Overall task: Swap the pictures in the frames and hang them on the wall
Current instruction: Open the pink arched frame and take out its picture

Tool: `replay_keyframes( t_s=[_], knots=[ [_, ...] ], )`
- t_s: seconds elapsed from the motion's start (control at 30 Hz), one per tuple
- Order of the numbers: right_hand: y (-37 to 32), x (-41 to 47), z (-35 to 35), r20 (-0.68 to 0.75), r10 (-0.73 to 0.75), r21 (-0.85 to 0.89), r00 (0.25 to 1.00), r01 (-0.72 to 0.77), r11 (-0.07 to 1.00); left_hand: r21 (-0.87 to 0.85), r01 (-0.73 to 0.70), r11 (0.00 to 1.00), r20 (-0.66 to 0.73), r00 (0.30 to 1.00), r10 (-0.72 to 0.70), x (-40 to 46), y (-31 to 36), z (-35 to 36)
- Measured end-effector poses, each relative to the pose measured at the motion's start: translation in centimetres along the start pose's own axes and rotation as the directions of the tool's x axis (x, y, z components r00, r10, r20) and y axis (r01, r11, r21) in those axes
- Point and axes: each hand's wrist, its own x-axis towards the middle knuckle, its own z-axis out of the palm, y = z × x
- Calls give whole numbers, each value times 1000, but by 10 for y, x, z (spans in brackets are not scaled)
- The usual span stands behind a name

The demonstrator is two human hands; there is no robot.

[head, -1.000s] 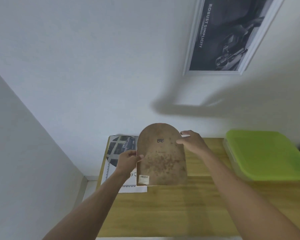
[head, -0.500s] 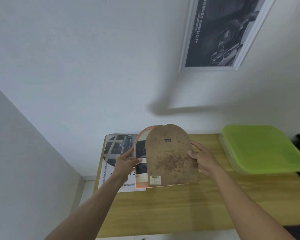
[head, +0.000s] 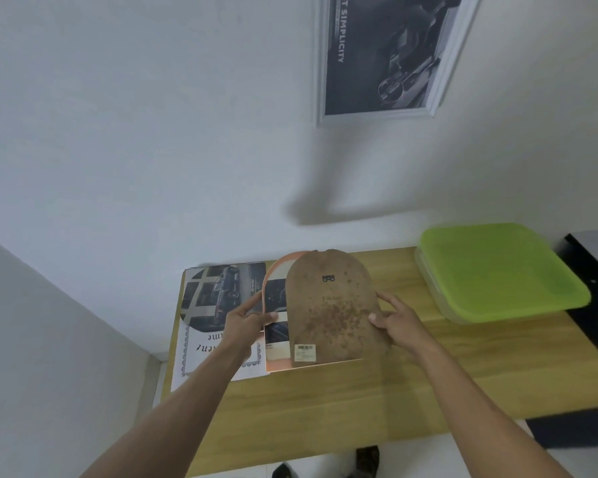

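Backing board coming off the arched frame
Right hand (head: 399, 321) pinches the brown backing board (head: 332, 308); left hand (head: 244, 326), thumb and forefinger spread, grips the orange arched frame (head: 273, 270) edge beside it.

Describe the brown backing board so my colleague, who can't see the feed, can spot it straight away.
Find the wooden table against the white wall. Over its back edge, both hands hold an arch-topped board beside an orange-rimmed frame. It alone is plain speckled brown, with a barcode sticker at its lower corner.
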Motion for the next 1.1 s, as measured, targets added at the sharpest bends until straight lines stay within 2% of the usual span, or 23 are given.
replay_keyframes(
  t_s=[0.2,0.33,0.47,0.6,0.67,0.73,0.87,0.93,1.0,1.07,1.1],
  knots=[
    [5,17,-32,-74,15,186,997,-1,983,42,14,999,-13,1000,-13,9,-3,23],
    [9,28,-68,-130,25,204,991,2,979,87,30,996,-77,997,-23,15,-2,22],
    [14,41,-103,-196,18,78,980,-3,997,132,26,991,-158,987,-4,12,6,20],
    [32,51,-116,-228,5,-165,974,-44,985,162,34,986,-211,977,1,12,3,20],
    [44,58,-115,-249,-29,-323,968,-55,945,171,39,985,-225,974,0,11,-1,24],
    [55,64,-111,-264,-66,-510,962,-81,856,180,43,983,-236,972,0,9,-4,30],
    [67,71,-101,-223,-105,-824,969,-130,551,156,54,986,-208,978,-21,9,-11,46],
    [66,71,-95,-144,-191,-927,971,-65,368,145,53,988,-210,977,-21,9,-16,53],
    [66,74,-89,20,-228,-966,973,78,247,117,62,991,-212,977,-36,9,-21,60],
    [69,78,-86,165,-186,-958,969,202,204,112,78,991,-219,974,-52,10,-27,64],
    [71,80,-86,191,-158,-956,969,220,196,124,85,989,-224,973,-56,10,-30,65]
  ],
)
